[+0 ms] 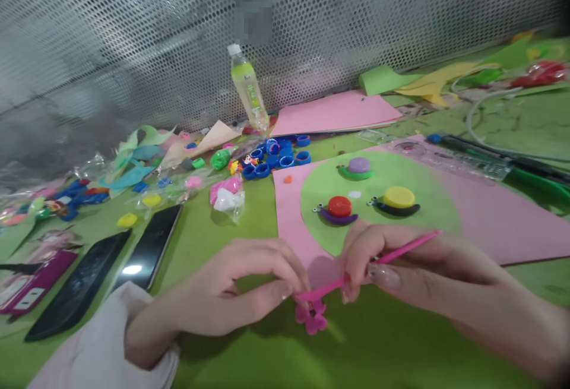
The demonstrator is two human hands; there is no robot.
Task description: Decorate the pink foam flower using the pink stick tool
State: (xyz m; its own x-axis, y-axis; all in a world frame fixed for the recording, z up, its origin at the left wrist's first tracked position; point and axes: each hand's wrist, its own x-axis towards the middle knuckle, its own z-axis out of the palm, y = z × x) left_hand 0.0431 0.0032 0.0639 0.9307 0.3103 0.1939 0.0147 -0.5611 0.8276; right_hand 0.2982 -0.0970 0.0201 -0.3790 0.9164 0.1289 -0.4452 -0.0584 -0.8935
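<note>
My left hand (240, 285) pinches a small pink flower-shaped piece (312, 315) at its top, just above the green table. My right hand (401, 264) grips a thin pink stick (401, 249) whose lower end meets the flower piece between the two hands. Just beyond my hands lies a pink sheet (499, 217) with a light green circle (383, 178) on it. Three bottle-cap snails sit on the circle: a red one (339, 208), a yellow one (398, 199) and a purple one (358, 167).
Two dark phones (151, 246) lie at the left beside a magenta case (35, 282). Several blue bottle caps (278, 157), paper scraps and small bags are scattered behind. A tilted drink bottle (249, 89) leans on the perforated metal wall. Pink paper (333, 113), a clear ruler (449, 160) and green-handled tools (534, 178) lie at the right.
</note>
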